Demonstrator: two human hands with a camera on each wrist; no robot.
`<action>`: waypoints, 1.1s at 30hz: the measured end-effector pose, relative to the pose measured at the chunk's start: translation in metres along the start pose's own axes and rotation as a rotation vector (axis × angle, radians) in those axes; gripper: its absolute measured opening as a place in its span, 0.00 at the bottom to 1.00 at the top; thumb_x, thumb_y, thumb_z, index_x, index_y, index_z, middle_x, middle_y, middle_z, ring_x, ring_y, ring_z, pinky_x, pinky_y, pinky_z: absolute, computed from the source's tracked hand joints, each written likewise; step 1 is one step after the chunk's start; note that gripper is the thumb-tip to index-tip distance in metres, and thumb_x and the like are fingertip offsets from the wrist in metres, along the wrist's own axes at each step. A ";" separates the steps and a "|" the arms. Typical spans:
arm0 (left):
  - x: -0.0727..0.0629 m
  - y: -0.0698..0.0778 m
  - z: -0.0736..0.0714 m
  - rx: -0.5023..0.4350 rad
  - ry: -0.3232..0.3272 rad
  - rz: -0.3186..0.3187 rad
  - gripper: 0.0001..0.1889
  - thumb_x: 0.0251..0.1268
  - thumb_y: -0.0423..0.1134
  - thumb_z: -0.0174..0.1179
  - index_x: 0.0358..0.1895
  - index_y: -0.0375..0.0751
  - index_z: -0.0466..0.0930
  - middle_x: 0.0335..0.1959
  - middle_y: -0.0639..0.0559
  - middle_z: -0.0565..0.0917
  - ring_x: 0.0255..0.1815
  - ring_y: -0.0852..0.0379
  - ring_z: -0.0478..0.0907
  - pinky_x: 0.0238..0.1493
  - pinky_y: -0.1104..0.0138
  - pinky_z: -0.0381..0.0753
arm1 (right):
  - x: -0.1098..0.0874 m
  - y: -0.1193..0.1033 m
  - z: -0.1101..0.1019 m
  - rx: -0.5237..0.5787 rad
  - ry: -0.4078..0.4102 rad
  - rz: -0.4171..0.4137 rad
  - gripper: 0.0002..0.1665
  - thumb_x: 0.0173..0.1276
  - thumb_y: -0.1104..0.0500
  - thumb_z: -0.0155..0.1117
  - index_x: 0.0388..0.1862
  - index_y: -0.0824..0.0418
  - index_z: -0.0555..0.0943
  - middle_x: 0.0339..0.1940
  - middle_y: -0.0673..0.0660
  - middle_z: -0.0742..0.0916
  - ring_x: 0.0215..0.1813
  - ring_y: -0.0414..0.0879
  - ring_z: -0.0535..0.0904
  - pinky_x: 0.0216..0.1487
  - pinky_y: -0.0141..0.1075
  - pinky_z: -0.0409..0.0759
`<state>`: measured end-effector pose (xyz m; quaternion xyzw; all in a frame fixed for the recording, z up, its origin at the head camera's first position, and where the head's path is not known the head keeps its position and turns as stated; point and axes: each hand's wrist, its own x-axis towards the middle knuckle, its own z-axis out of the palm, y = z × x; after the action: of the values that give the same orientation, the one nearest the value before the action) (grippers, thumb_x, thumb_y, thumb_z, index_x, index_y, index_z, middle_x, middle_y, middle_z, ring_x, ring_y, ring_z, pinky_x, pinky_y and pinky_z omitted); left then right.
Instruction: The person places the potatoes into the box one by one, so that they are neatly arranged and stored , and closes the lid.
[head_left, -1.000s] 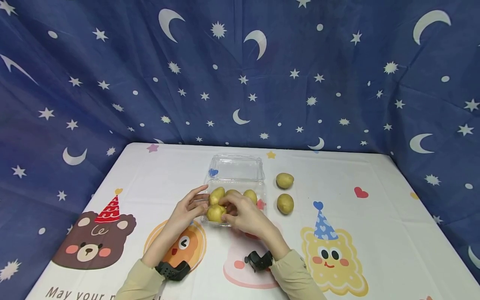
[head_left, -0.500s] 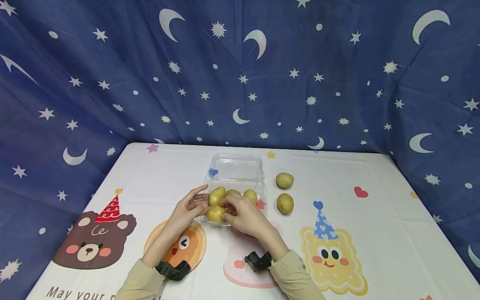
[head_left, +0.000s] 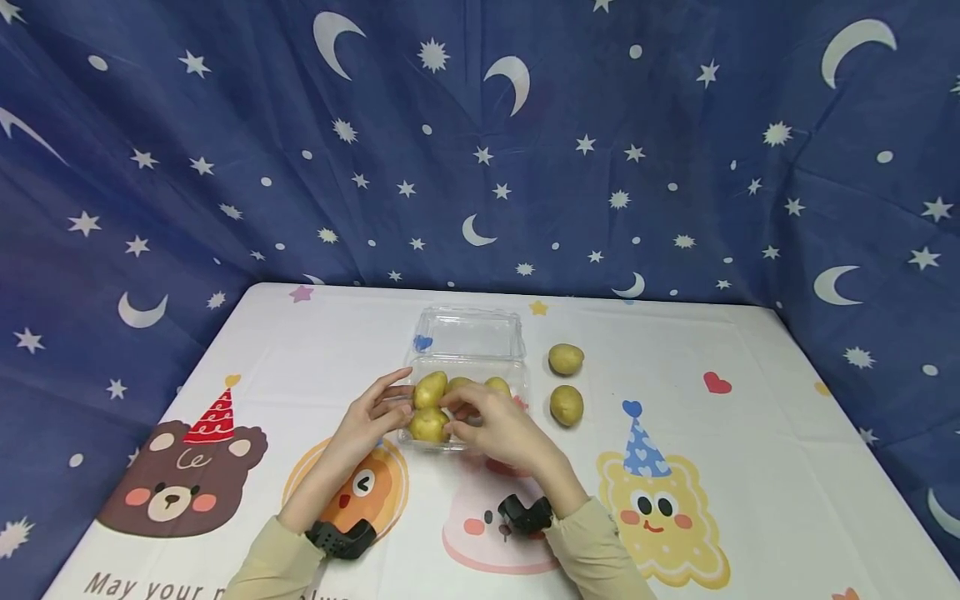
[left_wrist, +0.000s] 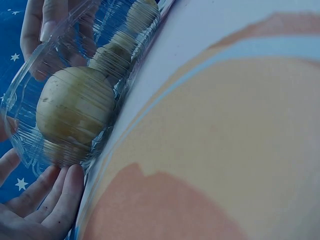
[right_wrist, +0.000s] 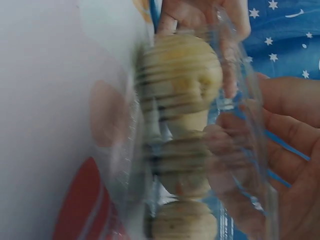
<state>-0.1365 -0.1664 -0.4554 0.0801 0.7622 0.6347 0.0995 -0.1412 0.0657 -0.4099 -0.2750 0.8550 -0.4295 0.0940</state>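
A clear plastic clamshell box [head_left: 468, 335] lies with its lid folded back, holding several yellow potatoes. My left hand [head_left: 366, 423] rests against the box's left side, fingers nearly straight; in the left wrist view its fingertips [left_wrist: 74, 182] touch the ribbed wall. The front-left potato [head_left: 428, 426] sits between my two hands, with another potato [head_left: 431, 390] behind it. My right hand [head_left: 501, 423] reaches over the front rim, fingers loosely bent beside the front-left potato, thumb a little apart from it. It partly hides the middle potato [head_left: 458, 384] and the right one [head_left: 497, 385].
Two loose potatoes [head_left: 566, 359] lie on the table to the right of the box, one behind the other. A printed white cloth [head_left: 660, 358] covers the table, and a blue star-and-moon curtain [head_left: 480, 150] hangs behind it.
My right hand has drawn back slightly from the front-left potato, its thumb coming away and its wrist turning. My left hand stays at the box. The head view has shifted slightly.
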 end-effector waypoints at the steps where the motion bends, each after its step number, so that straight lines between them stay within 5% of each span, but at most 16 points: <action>1: 0.000 0.000 0.000 -0.002 0.001 0.000 0.30 0.71 0.38 0.55 0.74 0.49 0.58 0.66 0.36 0.70 0.65 0.38 0.71 0.53 0.66 0.79 | -0.001 0.000 -0.001 0.004 -0.001 -0.001 0.15 0.64 0.61 0.66 0.50 0.62 0.81 0.46 0.56 0.85 0.46 0.45 0.82 0.52 0.43 0.82; 33: 0.000 0.000 0.001 0.000 -0.002 0.031 0.30 0.70 0.36 0.55 0.73 0.47 0.59 0.65 0.33 0.70 0.64 0.35 0.70 0.51 0.70 0.80 | -0.022 0.013 -0.056 0.009 0.157 0.001 0.18 0.61 0.61 0.68 0.51 0.57 0.81 0.50 0.59 0.86 0.51 0.51 0.82 0.55 0.48 0.79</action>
<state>-0.1365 -0.1655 -0.4560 0.0924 0.7606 0.6362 0.0905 -0.1504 0.1217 -0.3875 -0.2396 0.8581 -0.4534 0.0278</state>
